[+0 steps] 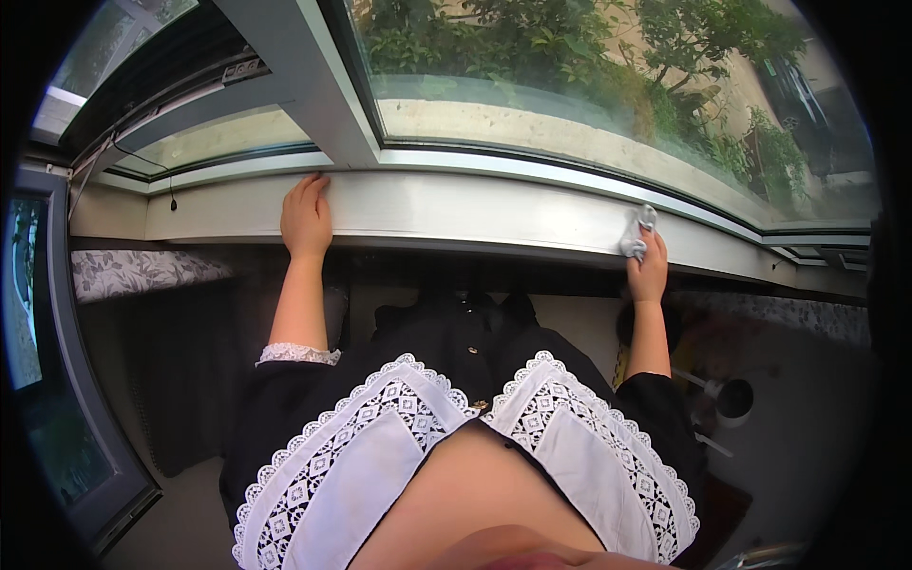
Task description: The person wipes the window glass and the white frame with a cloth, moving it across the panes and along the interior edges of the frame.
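A pale window sill (456,206) runs across the view beneath a large window pane (513,85). My left hand (306,217) rests flat on the left part of the sill, its fingertips near the foot of the upright frame post (335,121). It holds nothing. Toward the right end, my right hand (650,263) grips a crumpled light grey cloth (633,235). The cloth lies over the sill, close to the lower window frame (613,187). Part of the cloth is hidden in the fingers.
An open window sash (53,342) swings inward at the left. A thin black cord (172,203) hangs by the left corner. Leaf-patterned fabric (142,274) lies below the sill at left. A white cylindrical object (734,402) with a dark inside stands at lower right.
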The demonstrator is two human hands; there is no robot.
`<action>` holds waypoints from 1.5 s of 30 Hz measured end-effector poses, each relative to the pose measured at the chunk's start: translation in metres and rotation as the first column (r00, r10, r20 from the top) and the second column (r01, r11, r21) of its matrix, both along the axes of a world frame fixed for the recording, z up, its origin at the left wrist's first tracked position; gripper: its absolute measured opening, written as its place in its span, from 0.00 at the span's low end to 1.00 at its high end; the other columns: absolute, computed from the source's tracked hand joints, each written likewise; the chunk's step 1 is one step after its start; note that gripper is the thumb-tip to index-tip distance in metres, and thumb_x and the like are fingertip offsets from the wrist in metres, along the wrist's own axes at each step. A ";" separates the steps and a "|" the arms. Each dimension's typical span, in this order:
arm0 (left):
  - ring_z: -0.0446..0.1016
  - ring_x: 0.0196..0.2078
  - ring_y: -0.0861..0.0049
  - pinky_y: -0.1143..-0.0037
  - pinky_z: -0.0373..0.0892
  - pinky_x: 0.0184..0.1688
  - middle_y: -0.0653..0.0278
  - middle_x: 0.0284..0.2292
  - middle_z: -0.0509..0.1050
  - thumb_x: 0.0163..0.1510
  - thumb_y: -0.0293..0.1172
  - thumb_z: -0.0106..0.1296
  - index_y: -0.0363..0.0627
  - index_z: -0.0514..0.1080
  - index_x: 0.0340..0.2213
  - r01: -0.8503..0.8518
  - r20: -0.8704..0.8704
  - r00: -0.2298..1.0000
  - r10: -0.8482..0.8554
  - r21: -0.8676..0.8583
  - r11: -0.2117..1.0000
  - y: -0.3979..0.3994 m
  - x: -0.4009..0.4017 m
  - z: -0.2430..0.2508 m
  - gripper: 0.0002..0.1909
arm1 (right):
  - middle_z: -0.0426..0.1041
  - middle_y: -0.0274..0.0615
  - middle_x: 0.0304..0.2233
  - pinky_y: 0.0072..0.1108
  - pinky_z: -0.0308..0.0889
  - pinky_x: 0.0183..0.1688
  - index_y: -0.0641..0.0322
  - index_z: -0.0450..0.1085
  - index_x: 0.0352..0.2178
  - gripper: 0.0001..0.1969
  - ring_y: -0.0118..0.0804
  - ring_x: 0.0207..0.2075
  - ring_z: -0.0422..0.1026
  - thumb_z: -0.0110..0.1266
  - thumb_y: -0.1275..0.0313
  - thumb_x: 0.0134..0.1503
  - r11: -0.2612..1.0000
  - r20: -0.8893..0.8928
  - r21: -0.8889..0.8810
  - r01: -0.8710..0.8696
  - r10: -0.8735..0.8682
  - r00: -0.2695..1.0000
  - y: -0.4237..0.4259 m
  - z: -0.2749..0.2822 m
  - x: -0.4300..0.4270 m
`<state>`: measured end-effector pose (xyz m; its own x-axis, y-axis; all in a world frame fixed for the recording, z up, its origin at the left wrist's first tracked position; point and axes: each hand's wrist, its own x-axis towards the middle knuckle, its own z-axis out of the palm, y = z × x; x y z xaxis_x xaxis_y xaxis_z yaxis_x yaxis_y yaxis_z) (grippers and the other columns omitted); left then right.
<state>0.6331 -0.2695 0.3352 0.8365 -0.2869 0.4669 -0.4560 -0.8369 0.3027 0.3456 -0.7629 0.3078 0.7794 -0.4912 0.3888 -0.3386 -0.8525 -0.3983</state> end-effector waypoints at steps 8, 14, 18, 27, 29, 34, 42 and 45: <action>0.66 0.49 0.60 0.67 0.62 0.51 0.59 0.45 0.71 0.51 0.25 0.43 0.45 0.72 0.39 0.045 0.021 0.999 -0.046 0.025 0.999 0.007 0.005 0.006 0.13 | 0.69 0.45 0.48 0.34 0.57 0.54 0.61 0.67 0.33 0.12 0.52 0.52 0.62 0.49 0.79 0.43 0.983 0.365 0.044 -0.178 0.150 0.919 0.054 0.044 0.067; 0.65 0.51 0.58 0.66 0.61 0.53 0.56 0.46 0.70 0.51 0.24 0.42 0.42 0.72 0.39 0.101 -0.034 0.994 -0.100 0.032 0.994 0.004 0.016 0.006 0.14 | 0.66 0.37 0.49 0.32 0.57 0.56 0.57 0.67 0.37 0.19 0.45 0.56 0.59 0.57 0.68 0.41 0.684 0.064 -0.096 -0.724 0.730 0.681 0.178 0.042 0.154; 0.63 0.53 0.56 0.67 0.59 0.55 0.51 0.49 0.67 0.54 0.24 0.41 0.38 0.69 0.43 0.144 -0.107 0.983 -0.149 -0.048 0.988 0.001 -0.018 0.018 0.15 | 0.67 0.38 0.47 0.32 0.57 0.56 0.57 0.67 0.37 0.17 0.44 0.56 0.59 0.55 0.70 0.41 0.677 0.039 -0.060 -0.734 0.736 0.676 0.150 0.021 0.155; 0.67 0.48 0.61 0.69 0.61 0.52 0.54 0.44 0.71 0.57 0.26 0.40 0.37 0.69 0.43 0.075 -0.013 0.997 -0.081 -0.248 0.966 -0.038 -0.088 0.011 0.14 | 0.68 0.47 0.44 0.36 0.58 0.52 0.59 0.67 0.38 0.16 0.51 0.50 0.63 0.49 0.70 0.45 0.987 -0.021 0.118 0.110 -0.108 0.994 -0.101 -0.018 -0.022; 0.68 0.46 0.61 0.69 0.62 0.50 0.54 0.42 0.72 0.57 0.27 0.40 0.38 0.69 0.43 0.109 -0.023 0.993 -0.119 -0.258 0.960 -0.053 -0.074 0.012 0.14 | 0.68 0.50 0.44 0.37 0.58 0.51 0.60 0.66 0.41 0.17 0.53 0.48 0.63 0.48 0.69 0.47 0.880 0.046 0.219 0.422 -0.442 0.896 -0.138 -0.031 -0.041; 0.71 0.39 0.64 0.69 0.66 0.43 0.56 0.34 0.74 0.57 0.29 0.41 0.43 0.71 0.42 0.078 -0.154 0.983 -0.104 -0.170 0.982 -0.081 -0.051 0.003 0.13 | 0.60 0.45 0.50 0.28 0.50 0.57 0.64 0.58 0.45 0.13 0.40 0.54 0.58 0.42 0.77 0.57 0.985 0.922 0.172 0.021 -0.169 0.348 -0.140 0.039 0.016; 0.70 0.32 0.62 0.67 0.67 0.35 0.64 0.28 0.73 0.50 0.31 0.46 0.50 0.73 0.31 0.195 0.070 0.979 -0.193 -0.029 0.980 -0.100 -0.041 -0.014 0.07 | 0.61 0.52 0.47 0.38 0.47 0.56 0.65 0.60 0.41 0.12 0.51 0.52 0.57 0.47 0.74 0.56 0.921 0.962 -0.215 0.325 0.141 0.235 -0.039 0.245 0.168; 0.70 0.31 0.62 0.67 0.67 0.34 0.64 0.27 0.73 0.49 0.31 0.47 0.50 0.73 0.29 0.211 0.107 0.973 -0.205 -0.052 0.976 -0.103 -0.042 -0.013 0.06 | 0.63 0.52 0.44 0.39 0.48 0.54 0.66 0.61 0.38 0.10 0.51 0.50 0.59 0.48 0.74 0.54 0.853 0.961 -0.273 0.445 0.215 0.177 0.007 0.293 0.199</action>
<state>0.5915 -0.3724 0.3226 0.7094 -0.4168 0.5684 -0.6488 -0.7012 0.2955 0.5448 -0.7559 0.6003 -0.4224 -0.0666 0.9040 -0.0894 -0.9894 -0.1146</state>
